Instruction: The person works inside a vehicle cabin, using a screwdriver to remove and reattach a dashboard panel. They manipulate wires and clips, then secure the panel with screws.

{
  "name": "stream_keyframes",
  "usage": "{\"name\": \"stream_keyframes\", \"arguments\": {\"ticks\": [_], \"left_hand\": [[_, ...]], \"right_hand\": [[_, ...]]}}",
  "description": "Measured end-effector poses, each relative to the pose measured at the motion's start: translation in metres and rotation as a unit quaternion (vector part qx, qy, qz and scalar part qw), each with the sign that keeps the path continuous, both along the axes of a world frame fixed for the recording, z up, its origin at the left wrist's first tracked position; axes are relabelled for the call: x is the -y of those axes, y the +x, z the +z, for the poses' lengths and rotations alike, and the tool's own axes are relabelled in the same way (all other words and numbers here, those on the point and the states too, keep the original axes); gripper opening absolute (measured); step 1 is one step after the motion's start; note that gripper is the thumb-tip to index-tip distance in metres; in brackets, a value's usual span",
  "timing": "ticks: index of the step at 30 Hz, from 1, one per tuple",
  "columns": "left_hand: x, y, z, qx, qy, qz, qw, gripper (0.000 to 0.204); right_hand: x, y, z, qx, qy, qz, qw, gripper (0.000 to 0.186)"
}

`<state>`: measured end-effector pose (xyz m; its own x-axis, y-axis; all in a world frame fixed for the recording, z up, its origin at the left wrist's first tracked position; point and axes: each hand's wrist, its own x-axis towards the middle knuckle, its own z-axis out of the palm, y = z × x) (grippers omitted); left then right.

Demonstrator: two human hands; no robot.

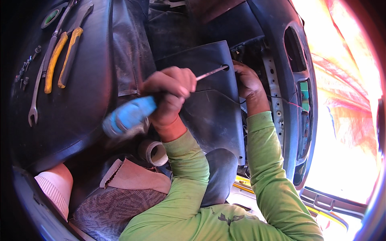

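Note:
My left hand [171, 90] is closed round a blurred blue-handled screwdriver [128, 114], its thin metal shaft slanting up to a hole near the right edge of a black panel [197, 120]. My right hand [247, 82] grips that panel's right edge beside the hole, fingertips partly hidden behind it. A thin dark wire [277, 97] runs near my right wrist, over an exposed perforated metal strip [277, 120].
A black seat [68, 120] at left bears yellow-handled cutters [60, 58], an open-end wrench [34, 108], small bolts [25, 72] and a tape roll [50, 18]. A cardboard tube [157, 152] lies below my left hand. Green connectors [304, 96] show in the right-hand trim.

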<state>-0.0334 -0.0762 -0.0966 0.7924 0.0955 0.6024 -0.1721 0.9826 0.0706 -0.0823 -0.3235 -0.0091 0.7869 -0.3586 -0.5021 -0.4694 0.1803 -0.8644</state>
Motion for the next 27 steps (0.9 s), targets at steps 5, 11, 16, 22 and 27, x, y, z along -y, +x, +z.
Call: {"name": "stream_keyframes", "arguments": {"ticks": [5,11,16,22,27], "left_hand": [[0.002,0.001,0.001,-0.045,0.079,0.005,0.996,0.027],[0.007,0.008,-0.007,0.051,0.223,-0.006,0.973,0.013],[-0.001,0.004,0.001,0.081,-0.105,-0.089,0.987,0.012],[0.002,-0.011,0.008,-0.199,0.304,-0.104,0.926,0.019],[0.071,0.001,-0.005,-0.174,0.462,0.052,0.868,0.022]], "right_hand": [[0.001,-0.004,-0.005,0.025,0.004,-0.047,0.999,0.033],[0.006,-0.006,-0.003,0.057,-0.121,-0.055,0.989,0.038],[0.015,-0.007,-0.003,0.075,-0.144,-0.075,0.984,0.039],[0.012,-0.008,-0.005,0.052,-0.022,-0.124,0.991,0.031],[-0.004,-0.004,-0.01,0.081,-0.054,-0.065,0.993,0.03]]}}
